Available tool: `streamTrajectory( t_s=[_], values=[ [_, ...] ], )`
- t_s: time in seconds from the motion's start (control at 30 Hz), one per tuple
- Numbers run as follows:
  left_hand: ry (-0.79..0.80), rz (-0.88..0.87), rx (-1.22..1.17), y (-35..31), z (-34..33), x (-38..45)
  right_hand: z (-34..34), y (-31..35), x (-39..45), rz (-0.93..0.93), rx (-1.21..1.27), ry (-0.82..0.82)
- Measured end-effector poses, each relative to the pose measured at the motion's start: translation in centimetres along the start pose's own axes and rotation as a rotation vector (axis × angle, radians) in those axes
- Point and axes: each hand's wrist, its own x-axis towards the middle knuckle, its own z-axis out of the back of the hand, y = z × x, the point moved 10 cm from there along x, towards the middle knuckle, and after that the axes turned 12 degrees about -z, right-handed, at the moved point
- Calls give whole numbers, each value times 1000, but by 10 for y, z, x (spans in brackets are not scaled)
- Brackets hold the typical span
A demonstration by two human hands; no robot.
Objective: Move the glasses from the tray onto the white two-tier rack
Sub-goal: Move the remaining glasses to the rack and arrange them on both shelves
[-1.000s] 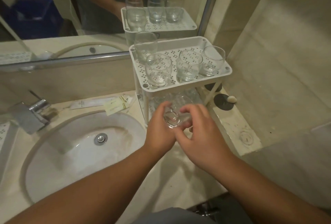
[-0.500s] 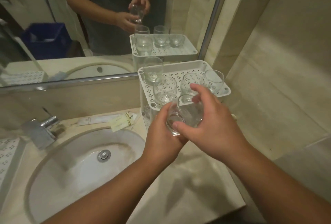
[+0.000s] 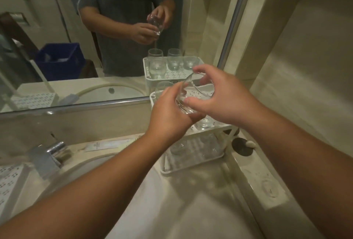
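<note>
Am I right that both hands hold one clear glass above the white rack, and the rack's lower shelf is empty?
Not quite. Both hands, left and right, do hold one clear glass above the white rack, but the head view shows the lower shelf is not empty: glasses already stand on it.

A clear, rounded glass [image 3: 193, 95] is tilted on its side above the rack's [image 3: 215, 130] top tier, gripped by both hands. The white rack has two perforated tiers; other clear glasses stand on the top tier [image 3: 203, 123] and the lower tier [image 3: 177, 148], partly hidden. It stands on the table against the mirror.
</note>
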Motion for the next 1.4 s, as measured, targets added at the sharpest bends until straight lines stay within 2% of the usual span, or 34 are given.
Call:
streamTrajectory(
  t_s=[0.23, 0.53, 0.8, 0.93, 1.4],
  values=[
    [24, -13, 103, 13, 3, 35, 4, 7, 44, 34, -48, -50],
    [112, 70, 221, 58, -4, 11, -17, -13, 90, 40, -233, -15],
    [242, 77, 302, 71, -19, -12, -56, -29, 101, 21, -339, 61],
    [245, 90, 314, 77, -19, -17, -72, -40, 104, 4, -375, 93],
    [286, 119, 225, 89, -14, -17, -96, -63, 116, -25, -272, 326]
  ],
)
